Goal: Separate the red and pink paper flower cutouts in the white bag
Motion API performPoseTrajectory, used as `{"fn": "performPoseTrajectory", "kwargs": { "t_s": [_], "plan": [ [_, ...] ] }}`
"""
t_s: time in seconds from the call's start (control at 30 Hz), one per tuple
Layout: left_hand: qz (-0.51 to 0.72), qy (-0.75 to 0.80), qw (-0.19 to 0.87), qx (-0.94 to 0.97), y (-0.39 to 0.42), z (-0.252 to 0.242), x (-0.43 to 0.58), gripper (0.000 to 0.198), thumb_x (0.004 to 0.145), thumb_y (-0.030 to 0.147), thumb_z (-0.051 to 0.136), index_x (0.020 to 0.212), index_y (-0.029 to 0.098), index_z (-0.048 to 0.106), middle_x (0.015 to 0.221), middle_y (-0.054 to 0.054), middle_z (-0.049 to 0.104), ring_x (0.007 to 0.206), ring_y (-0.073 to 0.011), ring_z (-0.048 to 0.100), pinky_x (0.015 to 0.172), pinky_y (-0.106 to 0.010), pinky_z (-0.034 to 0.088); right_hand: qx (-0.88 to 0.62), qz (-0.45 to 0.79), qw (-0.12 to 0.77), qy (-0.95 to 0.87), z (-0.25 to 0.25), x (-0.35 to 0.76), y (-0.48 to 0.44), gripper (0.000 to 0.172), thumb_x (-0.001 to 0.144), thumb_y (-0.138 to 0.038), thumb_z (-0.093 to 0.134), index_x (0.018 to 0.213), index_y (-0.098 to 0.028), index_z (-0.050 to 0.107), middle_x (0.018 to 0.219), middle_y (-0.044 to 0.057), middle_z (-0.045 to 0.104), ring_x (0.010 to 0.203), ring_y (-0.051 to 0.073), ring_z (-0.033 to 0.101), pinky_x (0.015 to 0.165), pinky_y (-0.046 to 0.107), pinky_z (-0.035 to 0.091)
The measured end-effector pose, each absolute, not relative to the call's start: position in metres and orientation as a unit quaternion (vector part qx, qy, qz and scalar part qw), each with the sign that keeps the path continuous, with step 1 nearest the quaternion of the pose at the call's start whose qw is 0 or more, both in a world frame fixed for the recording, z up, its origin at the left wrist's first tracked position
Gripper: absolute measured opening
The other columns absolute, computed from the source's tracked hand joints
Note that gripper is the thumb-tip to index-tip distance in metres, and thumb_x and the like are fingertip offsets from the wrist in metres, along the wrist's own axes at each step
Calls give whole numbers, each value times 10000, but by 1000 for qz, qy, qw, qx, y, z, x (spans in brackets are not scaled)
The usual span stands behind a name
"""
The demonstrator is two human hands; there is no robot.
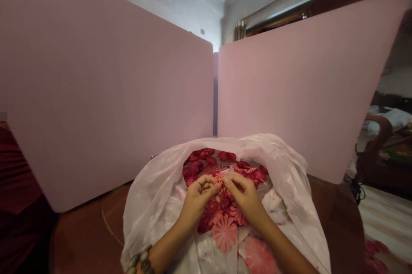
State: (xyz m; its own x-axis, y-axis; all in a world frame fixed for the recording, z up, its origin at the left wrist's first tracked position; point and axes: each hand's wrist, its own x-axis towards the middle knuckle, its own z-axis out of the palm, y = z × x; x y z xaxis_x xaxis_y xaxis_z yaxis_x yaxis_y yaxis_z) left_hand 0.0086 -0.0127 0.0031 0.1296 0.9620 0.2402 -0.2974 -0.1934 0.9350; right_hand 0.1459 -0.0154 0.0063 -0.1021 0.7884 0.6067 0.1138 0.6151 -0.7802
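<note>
A large white plastic bag (283, 167) lies open on the brown table (83, 235), filled with several red and pink paper flowers (225, 231). My left hand (199, 192) and my right hand (243, 190) meet over the middle of the bag. Both have their fingers curled in a pinch, the fingertips touching around a small pink flower piece (221, 178) held between them. A ring sits on a left finger and a beaded bracelet (140, 261) on the left wrist.
Two tall pink boards (106, 94) (299, 85) stand upright behind the bag, with a narrow gap between them. At the right lie dark furniture (383, 154) and a patterned cloth (386, 222). A dark red cloth (16, 179) is at the left edge.
</note>
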Motion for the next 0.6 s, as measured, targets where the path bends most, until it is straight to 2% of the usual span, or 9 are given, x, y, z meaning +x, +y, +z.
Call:
{"fn": "performPoseTrajectory", "kwargs": {
  "t_s": [0.23,0.6],
  "plan": [
    [575,325,543,519,-13,5,9,367,565,442,797,646,161,575,513,46,559,441,-76,489,481,-199,369,-329,290,587,-681,7,147,-15,296,852,-376,518,672,-174,637,680,29,610,680,161,544,658,268,427],
    [567,320,539,534,-12,3,9,384,590,465,779,656,163,551,515,50,538,441,-77,471,479,-206,357,-326,278,585,-689,8,147,-17,267,861,-325,502,704,-172,654,710,38,633,710,168,568,683,279,443]
  ]
}}
